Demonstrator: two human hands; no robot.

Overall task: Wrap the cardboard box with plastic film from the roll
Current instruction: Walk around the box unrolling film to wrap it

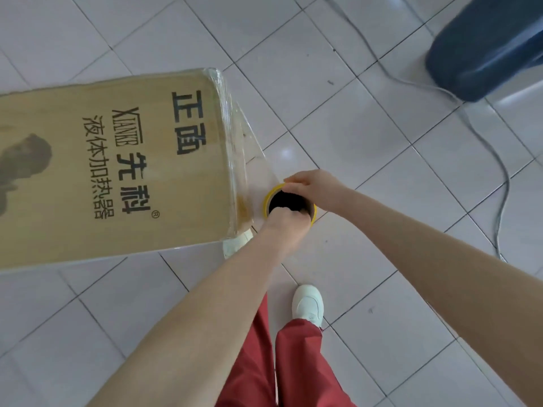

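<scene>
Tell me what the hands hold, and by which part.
The film roll, by its yellow top rim: left hand on the near edge, right hand on the far.

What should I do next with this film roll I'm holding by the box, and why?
Probably carry the roll round the near corner of the cardboard box, keeping tension. Your left hand and right hand both grip its yellow-rimmed top, and the film already stretches taut from the far corner along the box's end.

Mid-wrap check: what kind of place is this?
Probably an indoor storeroom or workshop: glossy white floor tiles, a grey cable trailing loose across them, and a printed cardboard box standing on the floor.
</scene>
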